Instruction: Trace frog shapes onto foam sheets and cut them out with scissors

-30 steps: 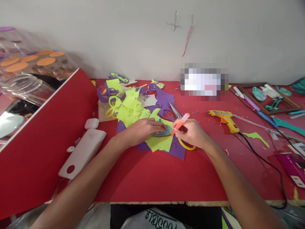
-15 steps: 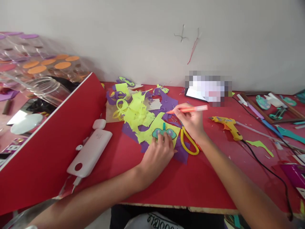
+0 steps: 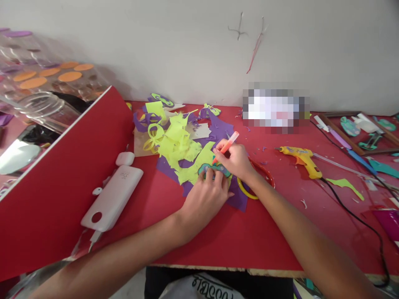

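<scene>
My left hand (image 3: 207,191) presses bent fingertips onto a teal, mask-shaped cutout (image 3: 204,168), holding it down on a yellow-green sheet (image 3: 204,157). The fingers cover much of the cutout's lower edge. My right hand (image 3: 235,160) is closed around an orange pen (image 3: 230,142) with a pale upper end, its tip pointing down at the cutout's top edge. Under my right wrist lie a yellow loop (image 3: 246,192) and a red loop (image 3: 268,172), which look like scissor handles; the rest is hidden.
Yellow-green scraps (image 3: 176,141) and purple scraps (image 3: 221,126) spread behind my hands. A white power bank (image 3: 114,199) lies left, beside a red upright panel (image 3: 77,166). To the right are a yellow glue gun (image 3: 301,159) with a black cord and a brown frame (image 3: 336,147).
My right hand has moved left and down, bringing the pen from above the sheet to the cutout, more upright than before. My left hand stays on the cutout. The view has shifted slightly.
</scene>
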Demonstrator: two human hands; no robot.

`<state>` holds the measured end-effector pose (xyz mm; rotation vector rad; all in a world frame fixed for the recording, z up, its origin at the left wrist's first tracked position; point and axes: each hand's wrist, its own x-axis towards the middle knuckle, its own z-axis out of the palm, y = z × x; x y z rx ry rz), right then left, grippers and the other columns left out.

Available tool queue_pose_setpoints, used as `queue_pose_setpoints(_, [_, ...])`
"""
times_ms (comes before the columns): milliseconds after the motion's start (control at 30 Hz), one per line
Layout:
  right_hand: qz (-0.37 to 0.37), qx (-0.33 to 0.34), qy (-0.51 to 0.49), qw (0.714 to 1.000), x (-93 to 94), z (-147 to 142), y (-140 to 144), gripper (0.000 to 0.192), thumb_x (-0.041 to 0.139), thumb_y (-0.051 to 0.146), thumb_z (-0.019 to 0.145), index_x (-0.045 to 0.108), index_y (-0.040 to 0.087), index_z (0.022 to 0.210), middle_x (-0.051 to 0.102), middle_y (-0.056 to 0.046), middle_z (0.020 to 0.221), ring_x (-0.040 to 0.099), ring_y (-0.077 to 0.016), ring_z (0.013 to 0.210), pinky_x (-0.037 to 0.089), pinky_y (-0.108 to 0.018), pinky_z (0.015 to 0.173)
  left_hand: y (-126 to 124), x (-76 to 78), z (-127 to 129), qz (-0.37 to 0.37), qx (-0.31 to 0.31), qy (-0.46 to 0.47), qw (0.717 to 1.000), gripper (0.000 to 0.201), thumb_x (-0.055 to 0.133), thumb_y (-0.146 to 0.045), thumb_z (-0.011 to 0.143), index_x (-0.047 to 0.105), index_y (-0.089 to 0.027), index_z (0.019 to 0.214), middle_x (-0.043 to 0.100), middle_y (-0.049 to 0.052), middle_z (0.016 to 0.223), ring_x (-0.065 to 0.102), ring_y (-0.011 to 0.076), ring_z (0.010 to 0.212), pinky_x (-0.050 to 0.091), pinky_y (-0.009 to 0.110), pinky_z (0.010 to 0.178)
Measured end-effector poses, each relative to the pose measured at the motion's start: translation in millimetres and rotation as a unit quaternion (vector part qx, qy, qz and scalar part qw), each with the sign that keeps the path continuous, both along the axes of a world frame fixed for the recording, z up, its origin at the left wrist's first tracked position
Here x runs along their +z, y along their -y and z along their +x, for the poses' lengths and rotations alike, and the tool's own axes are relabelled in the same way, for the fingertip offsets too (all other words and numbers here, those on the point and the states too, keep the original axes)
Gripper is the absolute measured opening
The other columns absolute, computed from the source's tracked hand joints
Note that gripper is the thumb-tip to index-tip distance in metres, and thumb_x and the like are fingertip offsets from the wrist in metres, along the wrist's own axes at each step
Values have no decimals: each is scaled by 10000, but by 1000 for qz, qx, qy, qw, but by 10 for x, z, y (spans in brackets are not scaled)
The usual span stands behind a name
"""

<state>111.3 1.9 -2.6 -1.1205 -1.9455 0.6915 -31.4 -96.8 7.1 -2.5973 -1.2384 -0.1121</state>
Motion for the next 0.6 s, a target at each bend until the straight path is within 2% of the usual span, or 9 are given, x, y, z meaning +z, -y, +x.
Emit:
queue_pose_setpoints(300, [3,8,37,999,-27,-24,-26,166,583,277,900,572,209,748,630,12,603,543,-142,545,395,-270,591,30,-17,5,-1,-5,-22,1000,466,548,-466,988,657,-50,1168,634,180,1043,637,339,1021,541,441,843])
queue_pose_setpoints(600, [-3,10,27,1000,-12,-30,-1,182,577,291,917,575,209,754,620,15,601,531,-139,542,395,-267,582,40,-31,4,3,-1,-21,1000,473,547,-481,986,664,-51,1145,645,184,1034,646,333,1030,541,441,867])
